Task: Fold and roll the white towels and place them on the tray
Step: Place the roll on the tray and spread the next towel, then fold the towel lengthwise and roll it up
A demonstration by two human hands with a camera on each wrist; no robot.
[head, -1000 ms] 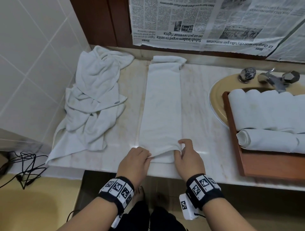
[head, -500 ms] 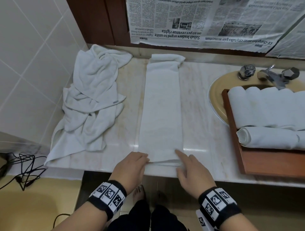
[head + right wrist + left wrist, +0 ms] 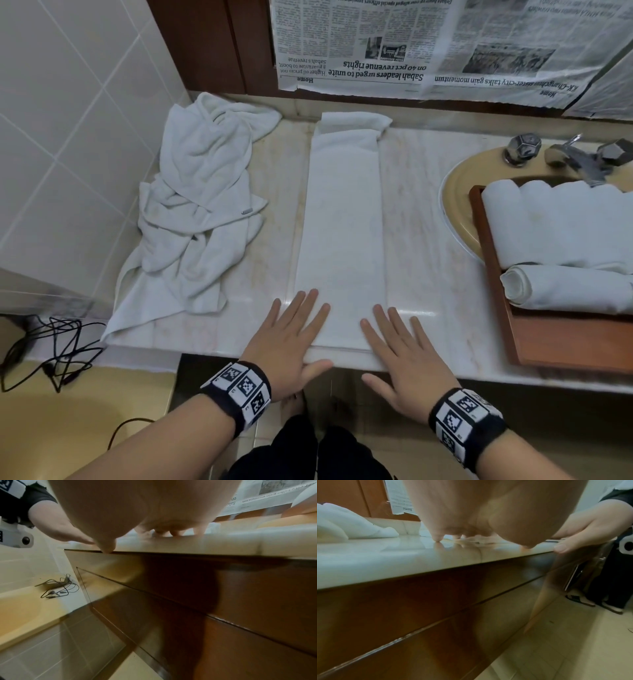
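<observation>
Now both hands lie flat on the near end of the folded towel (image 3: 340,233) — left hand (image 3: 291,337), right hand (image 3: 400,356). Each grip is spread, fingers straight, pressing it onto the table (image 3: 414,219).

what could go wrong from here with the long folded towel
1. The folded towel ends right at the counter edge, so its near end may slip off as rolling begins.
2. The far end is bunched, so the roll may finish uneven.
3. The left hand and right hand lie flat at the strip's side edges; uneven pushing could skew the roll.
</observation>
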